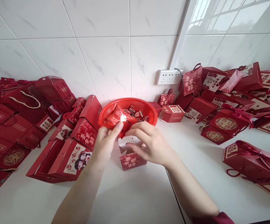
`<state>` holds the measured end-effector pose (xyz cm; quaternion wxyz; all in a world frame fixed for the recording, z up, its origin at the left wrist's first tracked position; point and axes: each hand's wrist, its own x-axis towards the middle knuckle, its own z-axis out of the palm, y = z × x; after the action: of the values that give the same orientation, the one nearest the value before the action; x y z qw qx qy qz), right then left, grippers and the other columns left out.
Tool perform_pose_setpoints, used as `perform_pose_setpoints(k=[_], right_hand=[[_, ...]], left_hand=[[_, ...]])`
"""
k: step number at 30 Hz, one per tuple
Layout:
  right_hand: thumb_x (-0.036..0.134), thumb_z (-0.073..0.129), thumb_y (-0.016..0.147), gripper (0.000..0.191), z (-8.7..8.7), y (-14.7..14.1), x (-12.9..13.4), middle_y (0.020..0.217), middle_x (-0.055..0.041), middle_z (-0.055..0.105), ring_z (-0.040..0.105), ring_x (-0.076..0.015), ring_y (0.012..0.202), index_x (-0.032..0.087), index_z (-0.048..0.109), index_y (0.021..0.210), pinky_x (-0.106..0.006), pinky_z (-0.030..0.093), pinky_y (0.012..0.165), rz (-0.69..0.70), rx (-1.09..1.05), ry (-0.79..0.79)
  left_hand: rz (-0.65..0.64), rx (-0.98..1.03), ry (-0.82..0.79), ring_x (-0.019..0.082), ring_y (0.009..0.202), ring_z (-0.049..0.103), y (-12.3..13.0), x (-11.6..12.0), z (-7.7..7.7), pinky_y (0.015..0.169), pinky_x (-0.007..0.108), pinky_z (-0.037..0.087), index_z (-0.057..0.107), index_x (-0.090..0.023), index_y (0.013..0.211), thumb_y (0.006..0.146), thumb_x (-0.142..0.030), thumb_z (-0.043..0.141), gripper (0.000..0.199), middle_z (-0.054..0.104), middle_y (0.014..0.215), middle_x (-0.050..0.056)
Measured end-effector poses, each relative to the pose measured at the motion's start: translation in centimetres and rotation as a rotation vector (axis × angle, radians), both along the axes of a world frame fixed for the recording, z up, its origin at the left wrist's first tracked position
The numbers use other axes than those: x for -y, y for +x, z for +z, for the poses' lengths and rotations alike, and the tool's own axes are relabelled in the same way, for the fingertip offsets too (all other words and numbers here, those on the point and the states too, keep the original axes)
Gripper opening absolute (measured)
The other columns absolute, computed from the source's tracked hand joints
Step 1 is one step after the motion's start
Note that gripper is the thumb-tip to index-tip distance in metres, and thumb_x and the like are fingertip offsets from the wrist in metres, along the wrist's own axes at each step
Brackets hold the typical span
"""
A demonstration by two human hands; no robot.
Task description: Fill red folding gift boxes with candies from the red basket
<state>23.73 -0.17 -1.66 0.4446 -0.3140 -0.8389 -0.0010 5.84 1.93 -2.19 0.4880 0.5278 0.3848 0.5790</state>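
Note:
A shiny red foil packet [119, 119] is gripped in my left hand [107, 140], the thumb pressed on its front. My right hand [149, 141] is at the packet's lower right end, fingers bent, with a gap between thumb and forefinger and nothing visible in them. Below it stands a small open-topped red gift box [133, 161], its back partly hidden by my right hand. Behind my hands sits a red plastic basket [151, 107] with wrapped candies [138, 113] inside; the packet covers its left part.
Open red boxes [71, 158] stand at the left in front of stacked red gift boxes [3, 118]. More gift boxes [225, 119] are piled at the right. A white power strip [169, 77] is on the tiled wall. A dark seam runs along the white table [135, 199].

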Motion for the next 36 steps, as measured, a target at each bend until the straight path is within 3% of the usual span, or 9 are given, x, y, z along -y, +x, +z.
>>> perform_pose_setpoints(k=[2,5,8,11,14,19,27,36], right_hand=[[0.030,0.058,0.099,0.011,0.3,0.2,0.2,0.098,-0.0058,0.064,0.060,-0.0177,0.088,0.020,0.058,0.102,-0.030,0.048,0.077,0.052,-0.189,-0.116],[0.038,0.055,0.101,0.023,0.1,0.3,0.1,0.082,-0.0015,0.061,0.056,-0.0146,0.074,0.020,0.056,0.087,-0.028,0.045,0.068,0.016,-0.381,-0.367],[0.054,0.049,0.100,0.042,-0.3,0.4,-0.4,0.073,0.0001,0.058,0.054,-0.0137,0.068,0.020,0.052,0.077,-0.027,0.043,0.064,0.136,-0.498,-0.687],[0.062,0.051,0.097,0.048,-0.6,0.4,-0.9,0.066,0.0023,0.051,0.050,-0.0125,0.062,0.020,0.047,0.073,-0.026,0.041,0.061,0.225,-0.586,-0.851],[0.062,0.054,0.095,0.049,-0.6,0.2,-1.0,0.065,0.0035,0.046,0.044,-0.0109,0.060,0.020,0.045,0.072,-0.025,0.037,0.057,0.228,-0.577,-0.876],[0.055,0.053,0.098,0.043,-0.4,0.0,-0.5,0.070,0.0011,0.051,0.051,-0.0122,0.065,0.017,0.055,0.078,-0.025,0.042,0.060,0.424,-0.527,-0.909],[0.049,0.053,0.100,0.039,-0.5,0.0,-0.1,0.068,0.0017,0.050,0.048,-0.0114,0.064,0.018,0.055,0.077,-0.024,0.041,0.060,0.325,-0.538,-0.789],[0.042,0.053,0.101,0.031,-0.5,-0.7,0.3,0.070,0.0020,0.052,0.049,-0.0111,0.062,0.019,0.061,0.082,-0.023,0.046,0.057,0.481,-0.601,-0.751]], left_hand=[[-0.036,0.059,-0.055,0.022,0.085,0.071,-0.5,-0.3,0.2,0.073,0.030,0.058,0.073,-0.017,0.096,0.085,-0.047,0.073,0.031,0.074,0.089,0.006],[-0.141,0.076,-0.086,0.024,0.088,0.073,-1.0,-0.2,0.8,0.078,0.033,0.060,0.075,-0.016,0.104,0.087,-0.046,0.071,0.035,0.076,0.094,0.008],[-0.197,0.047,-0.043,0.025,0.095,0.072,-1.1,0.0,1.2,0.087,0.035,0.059,0.077,-0.016,0.105,0.087,-0.040,0.073,0.031,0.077,0.098,0.008],[-0.260,0.045,-0.048,0.027,0.100,0.072,-1.2,0.2,1.3,0.090,0.037,0.059,0.077,-0.017,0.110,0.089,-0.040,0.070,0.031,0.077,0.105,0.008],[-0.314,0.014,-0.040,0.027,0.102,0.071,-1.2,0.3,1.2,0.090,0.037,0.059,0.076,-0.019,0.114,0.093,-0.039,0.065,0.032,0.076,0.110,0.008],[-0.303,-0.166,0.044,0.026,0.098,0.071,-1.3,0.5,1.0,0.086,0.035,0.058,0.076,-0.018,0.113,0.094,-0.039,0.064,0.031,0.076,0.108,0.008],[-0.251,-0.396,0.116,0.026,0.094,0.069,-1.7,0.5,1.3,0.092,0.037,0.055,0.075,-0.017,0.112,0.091,-0.044,0.066,0.035,0.075,0.098,0.008],[-0.352,-0.214,0.214,0.027,0.102,0.070,-1.6,0.6,0.7,0.088,0.035,0.056,0.077,-0.020,0.111,0.092,-0.036,0.064,0.028,0.076,0.107,0.008]])
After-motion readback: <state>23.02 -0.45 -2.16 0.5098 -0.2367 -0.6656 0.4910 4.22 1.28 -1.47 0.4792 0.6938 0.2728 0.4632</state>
